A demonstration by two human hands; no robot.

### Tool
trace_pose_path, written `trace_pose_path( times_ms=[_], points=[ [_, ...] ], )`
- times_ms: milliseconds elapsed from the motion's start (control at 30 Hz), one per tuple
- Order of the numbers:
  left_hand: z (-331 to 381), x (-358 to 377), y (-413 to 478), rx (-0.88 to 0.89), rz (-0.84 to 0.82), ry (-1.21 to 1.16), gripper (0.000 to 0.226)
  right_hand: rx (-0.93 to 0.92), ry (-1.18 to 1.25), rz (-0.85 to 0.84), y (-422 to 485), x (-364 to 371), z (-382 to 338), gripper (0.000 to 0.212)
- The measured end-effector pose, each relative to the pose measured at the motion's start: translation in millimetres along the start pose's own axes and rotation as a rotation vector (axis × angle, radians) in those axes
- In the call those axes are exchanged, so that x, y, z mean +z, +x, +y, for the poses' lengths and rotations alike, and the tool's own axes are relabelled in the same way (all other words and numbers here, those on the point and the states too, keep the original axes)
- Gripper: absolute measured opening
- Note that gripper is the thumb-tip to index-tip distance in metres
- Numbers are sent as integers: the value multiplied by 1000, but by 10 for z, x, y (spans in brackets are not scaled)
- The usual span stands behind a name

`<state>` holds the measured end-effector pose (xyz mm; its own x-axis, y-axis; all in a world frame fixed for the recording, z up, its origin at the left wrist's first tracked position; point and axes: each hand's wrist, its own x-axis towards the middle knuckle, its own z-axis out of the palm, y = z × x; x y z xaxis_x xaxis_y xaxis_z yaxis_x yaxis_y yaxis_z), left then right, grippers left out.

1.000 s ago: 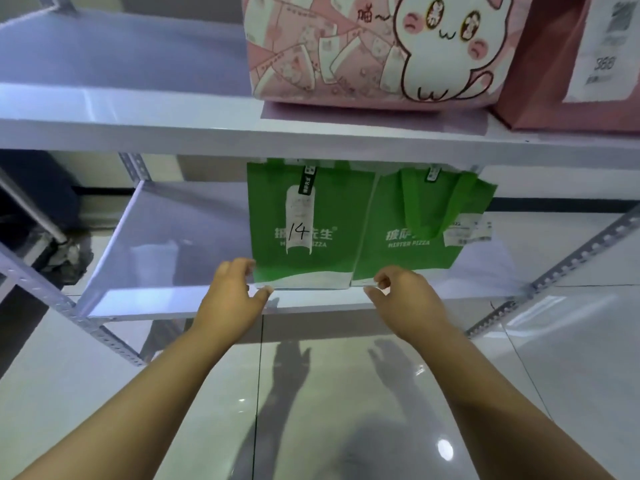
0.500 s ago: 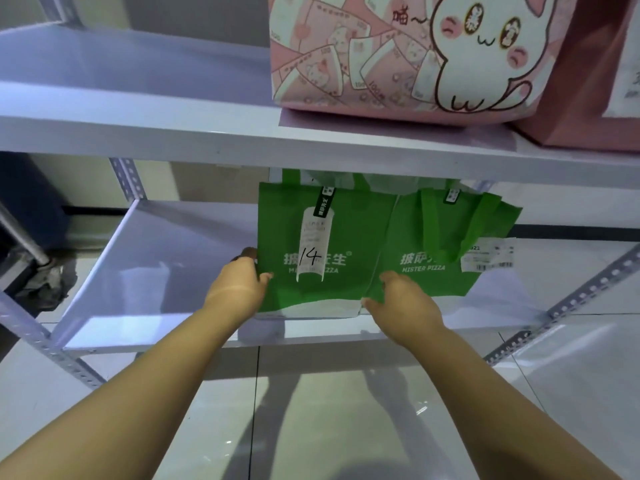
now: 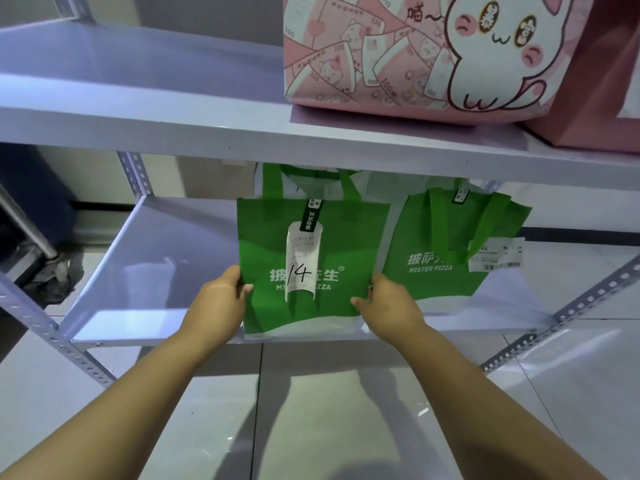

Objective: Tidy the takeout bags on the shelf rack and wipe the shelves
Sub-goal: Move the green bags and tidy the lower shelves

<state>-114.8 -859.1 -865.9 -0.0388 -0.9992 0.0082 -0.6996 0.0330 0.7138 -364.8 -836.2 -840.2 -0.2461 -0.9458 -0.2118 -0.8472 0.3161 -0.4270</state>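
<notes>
A green pizza takeout bag point(image 3: 332, 244) with a receipt marked 14 stands upright at the front of the lower shelf point(image 3: 152, 271). My left hand point(image 3: 218, 303) grips its left edge, thumb on the front. My right hand point(image 3: 391, 306) grips its right edge. A second green bag point(image 3: 446, 247) with a loose receipt stands just right of it, a narrow gap between the two. On the upper shelf point(image 3: 138, 98) sit a pink cartoon-cat bag point(image 3: 398, 53) and a dark pink bag point(image 3: 602, 98).
Perforated metal rack posts run at the left point(image 3: 52, 337) and right point(image 3: 571, 306) front corners. The left halves of both shelves are bare. A glossy tiled floor point(image 3: 311, 410) lies below. Dark clutter sits at the far left behind the rack.
Both hands reached in from the shelf's front edge and took hold of the sides of the bag marked 14. That bag now stands apart from the second bag.
</notes>
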Motion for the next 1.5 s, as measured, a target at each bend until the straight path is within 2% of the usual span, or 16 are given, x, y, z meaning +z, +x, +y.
trace_pose_path(
  times_ms=[67, 133, 300, 500, 633, 833, 1067, 1300, 1500],
  points=[
    [-29, -37, -59, -6, -3, -9, 20, -22, 23, 20, -11, 43, -6, 18],
    [-40, -74, -111, -21, 0, -18, 19, -40, 18, 37, -31, 67, -2, 14],
    [-15, -160, -248, -72, 2, 11, 15, -47, 7, 36, -114, 65, 9, 23],
    [129, -349, -602, -190, -40, 92, 2, -28, -5, -64, -409, -22, 34, 33],
    [318, -575, -955, -257, -150, 43, 15, -40, 34, -166, -749, -208, 4, 33],
    [795, -1043, -1666, -411, -231, -20, 21, -60, -36, -348, -1396, -761, -157, 17],
    [1459, -1781, -2408, -528, -249, -60, 24, -117, -28, -398, -2172, -1563, -437, 15],
    [2111, -2514, -2878, -548, -180, -72, 28, -167, 18, -439, -2741, -2313, -764, 12],
    [2620, -3171, -2921, -440, -32, -54, 34, -266, 49, -334, -2889, -2998, -1224, 9]
  ],
)
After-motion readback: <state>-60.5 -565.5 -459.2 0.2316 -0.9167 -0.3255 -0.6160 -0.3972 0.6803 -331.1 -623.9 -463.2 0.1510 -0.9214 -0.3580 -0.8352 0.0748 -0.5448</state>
